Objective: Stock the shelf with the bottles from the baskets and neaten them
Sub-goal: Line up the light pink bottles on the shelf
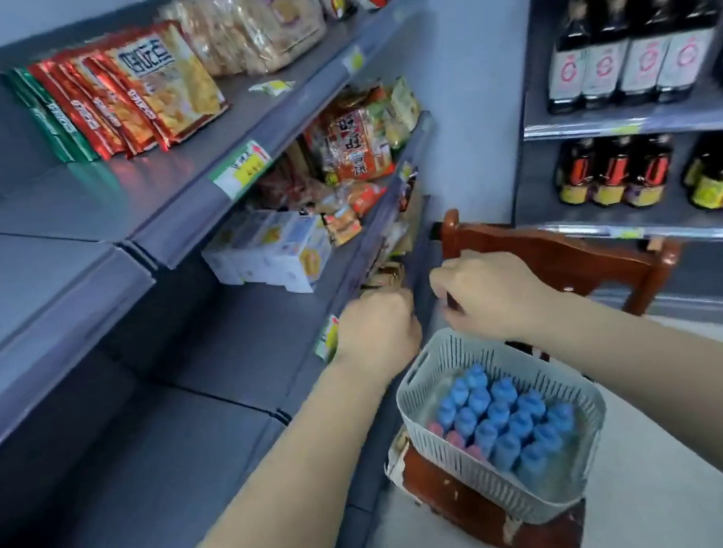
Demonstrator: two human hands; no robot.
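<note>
Many bottles (pixel 501 421) upright (caps skyward)

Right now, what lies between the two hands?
Nothing solid: in the head view, only a gap between left hand and right hand, with the shelf edge behind it.

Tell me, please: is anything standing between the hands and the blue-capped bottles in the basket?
Nothing visible. The pale slotted plastic basket is open on top, and the blue-capped bottles lie uncovered. The left hand and right hand are above its far rim.
</note>
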